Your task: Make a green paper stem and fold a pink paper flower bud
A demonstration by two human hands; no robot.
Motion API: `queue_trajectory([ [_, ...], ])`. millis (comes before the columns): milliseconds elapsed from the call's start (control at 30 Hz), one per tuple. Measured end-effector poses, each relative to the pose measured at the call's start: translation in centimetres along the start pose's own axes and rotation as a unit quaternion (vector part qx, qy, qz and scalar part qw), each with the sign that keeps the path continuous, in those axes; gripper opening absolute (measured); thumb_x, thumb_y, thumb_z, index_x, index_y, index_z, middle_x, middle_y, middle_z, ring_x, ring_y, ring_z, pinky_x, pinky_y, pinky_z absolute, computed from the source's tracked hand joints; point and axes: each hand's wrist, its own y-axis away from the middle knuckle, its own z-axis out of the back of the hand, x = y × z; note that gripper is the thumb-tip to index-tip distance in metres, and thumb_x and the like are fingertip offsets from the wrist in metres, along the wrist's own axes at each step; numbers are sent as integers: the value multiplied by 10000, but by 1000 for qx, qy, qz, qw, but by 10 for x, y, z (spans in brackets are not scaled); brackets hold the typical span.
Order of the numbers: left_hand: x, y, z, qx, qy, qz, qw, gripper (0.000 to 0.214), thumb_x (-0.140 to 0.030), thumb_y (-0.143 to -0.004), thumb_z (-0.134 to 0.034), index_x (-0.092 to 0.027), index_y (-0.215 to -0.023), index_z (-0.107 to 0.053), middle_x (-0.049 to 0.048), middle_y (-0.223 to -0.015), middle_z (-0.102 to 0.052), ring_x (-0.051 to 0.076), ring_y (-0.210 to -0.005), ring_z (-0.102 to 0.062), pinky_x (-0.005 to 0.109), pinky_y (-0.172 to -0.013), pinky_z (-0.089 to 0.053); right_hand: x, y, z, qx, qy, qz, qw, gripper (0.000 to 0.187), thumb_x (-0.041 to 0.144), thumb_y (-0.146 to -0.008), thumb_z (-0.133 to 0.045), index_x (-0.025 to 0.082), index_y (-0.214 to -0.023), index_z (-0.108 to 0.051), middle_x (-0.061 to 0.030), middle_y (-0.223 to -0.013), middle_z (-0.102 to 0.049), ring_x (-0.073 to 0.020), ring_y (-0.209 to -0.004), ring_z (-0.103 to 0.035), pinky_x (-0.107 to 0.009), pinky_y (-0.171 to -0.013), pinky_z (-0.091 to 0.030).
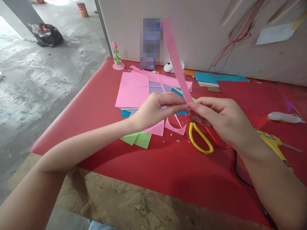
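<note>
A long pink paper strip [177,60] stands up from between my fingertips, leaning to the left at its top. My left hand [159,108] pinches its lower end from the left. From the right, my right hand [216,118] pinches the same end, and the fingertips of both hands meet there. Whether the end is folded is hidden by the fingers. Below my right hand lie scissors with a yellow and a red handle loop [200,139]; their blades are out of sight. Pink paper sheets [133,89] lie behind my left hand, over green sheets [141,140] and blue ones.
On the red tabletop [148,169], a yellow glue gun [271,142] and a white tool [284,117] lie at right, near a black cord [237,169]. A small paper flower [116,56] stands at back left. A blurred phone-like object [151,43] leans against the back panel.
</note>
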Motion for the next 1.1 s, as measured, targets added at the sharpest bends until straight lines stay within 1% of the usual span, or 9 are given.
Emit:
queue_trajectory([
  [167, -7, 0, 0, -8, 90, 88, 992, 91, -194, -789, -658, -186, -725, -724, -33, -743, -713, 98, -741, -665, 240, -716, -566, 6, 2, -1, -28, 34, 51, 998, 341, 451, -852, -567, 157, -680, -582, 22, -558, -431, -53, -523, -363, -220, -495, -307],
  [300, -7, -1, -1, -14, 131, 96, 987, 170, -148, -815, -621, -199, -697, -732, -50, -714, -712, 74, -730, -667, 208, -722, -565, 8, 3, -4, -38, 59, 71, 995, 287, 397, -861, -561, 168, -691, -595, 17, -576, -468, -62, -534, -380, -228, -497, -305],
  [467, -9, -1, -2, -39, 89, 90, 991, 152, -146, -774, -654, -193, -651, -729, -47, -658, -693, 80, -642, -632, 210, -604, -538, 12, 5, -3, -2, 74, 74, 995, 244, 292, -870, -507, 169, -666, -559, 1, -574, -489, -80, -522, -409, -230, -467, -313],
  [567, -10, 1, -3, -48, 91, 77, 992, 134, -127, -761, -657, -195, -667, -724, -50, -681, -700, 83, -654, -640, 224, -631, -546, 13, 5, -4, 9, 54, 65, 996, 242, 257, -851, -499, 161, -633, -536, 1, -566, -484, -77, -518, -413, -227, -469, -319],
  [633, -9, 2, -3, -55, 72, 42, 995, 129, -110, -758, -652, -197, -691, -720, -47, -709, -709, 91, -687, -652, 235, -656, -550, 13, 6, -4, 13, 21, 58, 998, 244, 242, -841, -504, 159, -613, -530, 13, -541, -455, -66, -505, -398, -223, -478, -319],
  [833, -7, 4, 1, -40, -71, -146, 986, 118, -146, -777, -646, -214, -790, -741, 13, -814, -725, 124, -743, -667, 266, -691, -539, 16, 9, -6, 38, -72, 23, 996, 244, 251, -827, -531, 164, -599, -538, 40, -474, -341, -51, -447, -330, -225, -472, -304],
  [933, -3, 2, 4, -16, -111, -190, 975, 117, -211, -781, -655, -255, -839, -748, 14, -872, -729, 144, -791, -675, 283, -703, -541, 14, 8, -6, 58, -159, -27, 985, 258, 256, -830, -528, 159, -593, -501, 31, -488, -346, -48, -440, -298, -217, -429, -253],
  [1033, 3, 0, 6, -13, -122, -226, 966, 137, -237, -756, -696, -254, -883, -745, 24, -884, -727, 145, -799, -676, 273, -705, -543, 14, 5, -6, 95, -263, -103, 955, 260, 252, -816, -530, 157, -587, -451, 37, -497, -312, -38, -420, -235, -204, -380, -190],
  [1100, 6, -1, 7, -19, -123, -236, 964, 119, -226, -760, -696, -243, -866, -746, 28, -846, -721, 134, -768, -672, 258, -685, -539, 15, 2, -7, 122, -279, -130, 944, 248, 237, -815, -495, 162, -587, -434, 45, -490, -276, -36, -396, -197, -201, -350, -163],
])
